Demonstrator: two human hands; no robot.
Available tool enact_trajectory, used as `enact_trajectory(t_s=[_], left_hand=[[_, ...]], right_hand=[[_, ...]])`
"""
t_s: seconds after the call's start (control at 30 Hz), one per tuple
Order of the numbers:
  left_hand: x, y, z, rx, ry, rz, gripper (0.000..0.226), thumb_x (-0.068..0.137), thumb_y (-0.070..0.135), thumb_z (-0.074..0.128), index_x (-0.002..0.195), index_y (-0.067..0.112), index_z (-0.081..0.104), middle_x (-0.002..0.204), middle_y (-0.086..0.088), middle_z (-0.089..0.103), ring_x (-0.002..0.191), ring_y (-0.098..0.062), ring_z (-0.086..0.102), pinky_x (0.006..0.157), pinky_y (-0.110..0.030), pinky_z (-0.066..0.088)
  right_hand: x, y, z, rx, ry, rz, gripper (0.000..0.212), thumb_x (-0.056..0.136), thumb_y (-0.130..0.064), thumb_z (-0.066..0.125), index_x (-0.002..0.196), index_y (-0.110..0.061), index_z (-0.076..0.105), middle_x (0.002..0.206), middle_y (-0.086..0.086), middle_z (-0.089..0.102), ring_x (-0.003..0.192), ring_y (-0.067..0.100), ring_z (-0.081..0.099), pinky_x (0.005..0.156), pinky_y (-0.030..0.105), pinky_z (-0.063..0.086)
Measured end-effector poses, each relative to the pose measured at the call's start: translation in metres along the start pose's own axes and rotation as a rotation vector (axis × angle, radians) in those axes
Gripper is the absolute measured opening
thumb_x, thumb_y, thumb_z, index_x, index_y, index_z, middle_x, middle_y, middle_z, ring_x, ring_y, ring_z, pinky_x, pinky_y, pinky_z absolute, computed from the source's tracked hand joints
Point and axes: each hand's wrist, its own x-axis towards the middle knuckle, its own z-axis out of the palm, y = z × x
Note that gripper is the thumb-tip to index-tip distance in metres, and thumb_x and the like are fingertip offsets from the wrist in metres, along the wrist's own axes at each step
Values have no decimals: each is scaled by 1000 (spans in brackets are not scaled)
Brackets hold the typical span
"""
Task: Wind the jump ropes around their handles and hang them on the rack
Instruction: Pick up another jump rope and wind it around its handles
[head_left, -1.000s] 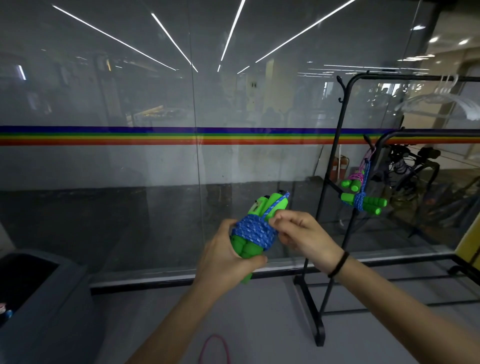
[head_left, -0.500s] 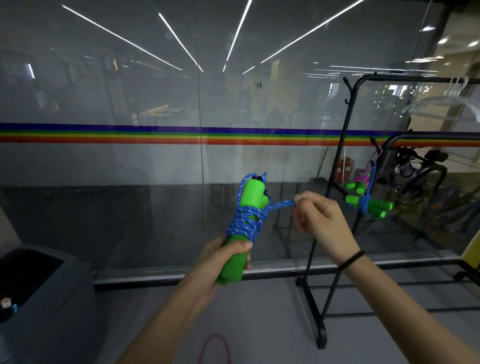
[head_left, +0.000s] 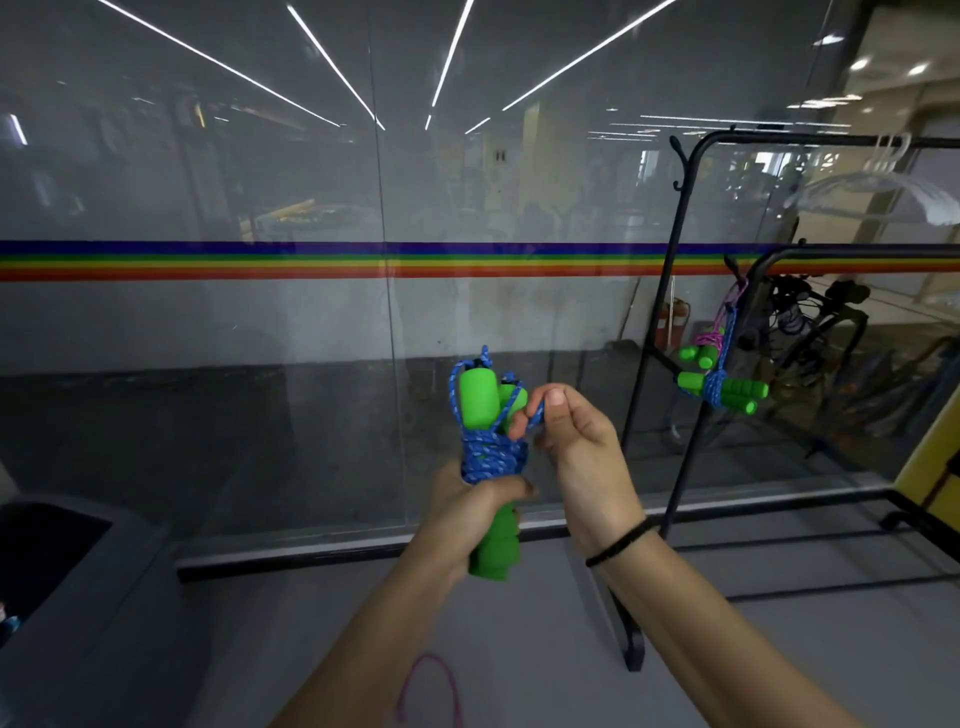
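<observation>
Left hand (head_left: 470, 512) grips the upright green foam jump-rope handles (head_left: 485, 415) below the wound blue speckled rope (head_left: 488, 454). Right hand (head_left: 574, 441) pinches the rope's free end just beside the handle tops. Two wound ropes (head_left: 719, 382) hang on the black metal rack (head_left: 675, 291), right.

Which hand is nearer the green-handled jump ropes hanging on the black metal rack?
Right. The right hand sits left of the hanging green-handled jump ropes; the left hand is further left and lower.
</observation>
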Motion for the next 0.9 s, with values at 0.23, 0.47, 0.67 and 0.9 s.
enact_trajectory(t_s=[0.23,0.47,0.67,0.9], left_hand=[[8,-3,-22,-149,-54,-156,15,45,-1,52,60,0,51,57,-11,45,32,-14,41,37,-16,35],[12,-25,-36,-23,-186,-176,45,52,8,74,96,3,62,76,-9,67,59,-16,65,54,-25,53],[34,-26,-20,81,-60,66,70,59,8,84,119,2,48,117,-13,63,96,-20,62,80,-28,52],[58,-12,19,287,-154,405,26,67,2,78,76,24,67,79,8,68,71,6,60,72,-12,45]], right_hand=[[-1,6,-17,-104,-11,-70,29,91,-25,34,67,-15,47,52,-5,48,53,5,44,61,15,37],[0,10,-21,-235,-187,-75,22,89,-20,43,76,-13,60,73,-5,62,70,3,57,68,14,44],[17,25,-28,-528,-88,-52,25,90,-17,50,73,-30,62,78,-9,62,70,4,58,67,32,52],[35,23,-66,-670,-84,55,17,83,-27,51,71,-34,61,72,-7,64,72,13,60,70,38,51]])
